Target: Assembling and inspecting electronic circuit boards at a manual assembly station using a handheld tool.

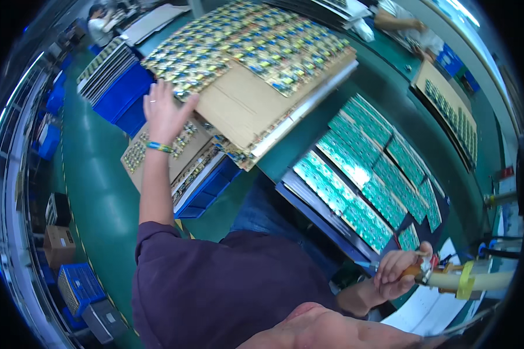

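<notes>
Left hand (167, 115): open, back uppermost, fingers extended away from the torso, thumb spread wide to the right. Left wrist (160, 145): near straight, continuing the line of the forearm. Left forearm (155, 189): bare, extended forward from the sleeve. Right hand (395, 272): fingers curled in a closed grip, held at the person's right, well apart from the left hand. Right forearm (358, 296): foreshortened, only a short length visible. Torso (239, 285): between the two arms.
</notes>
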Action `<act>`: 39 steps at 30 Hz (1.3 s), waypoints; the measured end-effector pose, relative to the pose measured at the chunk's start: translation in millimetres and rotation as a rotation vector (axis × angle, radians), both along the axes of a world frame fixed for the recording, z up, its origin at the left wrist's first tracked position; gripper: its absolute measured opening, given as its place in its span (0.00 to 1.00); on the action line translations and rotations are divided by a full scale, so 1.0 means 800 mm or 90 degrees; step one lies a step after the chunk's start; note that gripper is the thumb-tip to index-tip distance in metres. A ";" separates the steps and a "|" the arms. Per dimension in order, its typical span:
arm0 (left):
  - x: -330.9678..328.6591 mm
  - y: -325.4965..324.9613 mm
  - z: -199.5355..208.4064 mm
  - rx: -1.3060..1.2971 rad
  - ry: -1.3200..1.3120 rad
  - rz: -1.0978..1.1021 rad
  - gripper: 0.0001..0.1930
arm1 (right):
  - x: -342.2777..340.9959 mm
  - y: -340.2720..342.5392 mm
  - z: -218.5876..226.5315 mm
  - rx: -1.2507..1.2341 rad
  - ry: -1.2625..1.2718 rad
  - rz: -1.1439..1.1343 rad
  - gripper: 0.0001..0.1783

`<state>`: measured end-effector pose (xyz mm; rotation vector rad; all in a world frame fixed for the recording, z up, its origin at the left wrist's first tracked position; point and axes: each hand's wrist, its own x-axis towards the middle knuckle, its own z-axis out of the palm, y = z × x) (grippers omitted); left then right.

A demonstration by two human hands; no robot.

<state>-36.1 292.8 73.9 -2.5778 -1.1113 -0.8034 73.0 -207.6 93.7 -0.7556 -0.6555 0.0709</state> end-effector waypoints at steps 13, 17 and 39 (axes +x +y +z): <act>0.041 -0.203 0.066 -0.476 -0.086 -0.581 0.29 | 0.009 -0.045 0.002 -0.100 -0.064 -0.015 0.38; 0.100 -0.332 0.035 -0.289 0.150 -1.040 0.23 | 0.004 -0.074 0.005 -0.147 -0.096 -0.035 0.39; 0.278 -0.490 0.056 -0.169 0.069 -1.179 0.23 | -0.032 -0.123 0.009 -0.175 -0.082 -0.130 0.38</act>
